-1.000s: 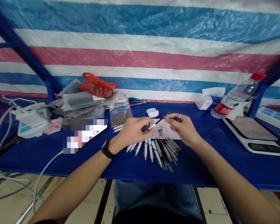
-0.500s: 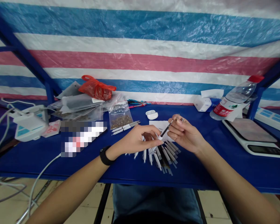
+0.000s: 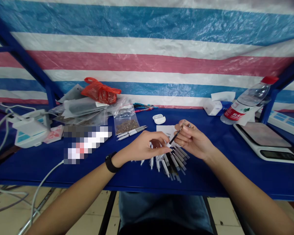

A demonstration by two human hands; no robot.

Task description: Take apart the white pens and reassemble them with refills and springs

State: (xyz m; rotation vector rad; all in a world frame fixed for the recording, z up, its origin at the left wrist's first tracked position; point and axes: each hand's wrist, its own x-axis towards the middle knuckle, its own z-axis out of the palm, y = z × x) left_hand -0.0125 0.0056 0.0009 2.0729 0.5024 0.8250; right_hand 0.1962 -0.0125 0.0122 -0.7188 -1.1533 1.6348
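Note:
Between my two hands runs a slim pen-like piece, its lower end white and its middle black, slanting up to the right. My left hand pinches the white lower end between thumb and fingers. With bent fingers and thumb, my right hand grips the upper end, where a small metallic bit shows; its detail is too small to make out. Below the hands, several white and grey pens lie fanned out on the blue table, some with clear sleeves. Behind them lies a white paper, partly covered by the hands.
Left of the hands lie more pens, a clear bag of small brown pieces and a red plastic bag. An open white earphone case sits behind. A scale and a bottle stand right.
Both hands stay nearly in place on the pen-like piece. My right hand has shifted very slightly left; the view has moved a little.

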